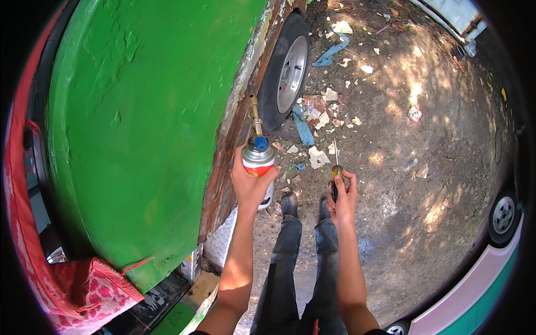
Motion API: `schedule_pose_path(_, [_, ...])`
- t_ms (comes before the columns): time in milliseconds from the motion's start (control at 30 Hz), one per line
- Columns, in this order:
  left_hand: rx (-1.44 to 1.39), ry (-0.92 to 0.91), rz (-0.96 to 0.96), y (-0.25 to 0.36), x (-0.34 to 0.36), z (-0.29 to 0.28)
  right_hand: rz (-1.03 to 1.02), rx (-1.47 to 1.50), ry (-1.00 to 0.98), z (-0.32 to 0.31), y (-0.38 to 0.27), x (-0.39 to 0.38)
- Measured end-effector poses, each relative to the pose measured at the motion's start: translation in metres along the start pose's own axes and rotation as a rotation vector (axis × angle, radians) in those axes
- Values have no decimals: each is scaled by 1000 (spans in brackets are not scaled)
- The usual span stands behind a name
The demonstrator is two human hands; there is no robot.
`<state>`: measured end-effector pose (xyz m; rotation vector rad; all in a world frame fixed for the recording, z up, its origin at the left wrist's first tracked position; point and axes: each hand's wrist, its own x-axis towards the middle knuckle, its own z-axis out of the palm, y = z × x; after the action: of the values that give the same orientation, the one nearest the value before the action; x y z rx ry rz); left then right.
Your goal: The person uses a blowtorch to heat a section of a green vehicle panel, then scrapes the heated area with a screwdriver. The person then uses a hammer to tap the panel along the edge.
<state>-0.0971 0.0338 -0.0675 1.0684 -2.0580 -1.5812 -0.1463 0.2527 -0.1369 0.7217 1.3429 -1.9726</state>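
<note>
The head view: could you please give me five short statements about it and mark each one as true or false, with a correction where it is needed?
1. The left hand grips a canister topped by a metal nozzle. True.
2. The right hand holds a slim tool with a yellow-and-black handle. True.
3. The tool points toward the picture's lower edge. False: its tip points toward the upper edge.
4. The biggest painted surface is blue. False: the large panel is green.
5. Pale flakes lie on the ground. True.

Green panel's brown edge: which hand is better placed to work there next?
Left hand, probably: its torch nozzle overlaps that edge in view; the right hand, with the screwdriver, is farther off.
</note>
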Motion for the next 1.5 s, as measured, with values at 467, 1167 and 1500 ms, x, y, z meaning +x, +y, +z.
schedule_pose_path(467, [-29, 19, -2, 6, 7, 9, -4, 9, -7, -6, -7, 5])
schedule_pose_path(1167, [-17, 37, -20, -1, 3, 7, 13, -8, -3, -11, -8, 4])
schedule_pose_path(1500, [68, 37, -16, -5, -1, 7, -4, -18, -12, -12, -8, 3])
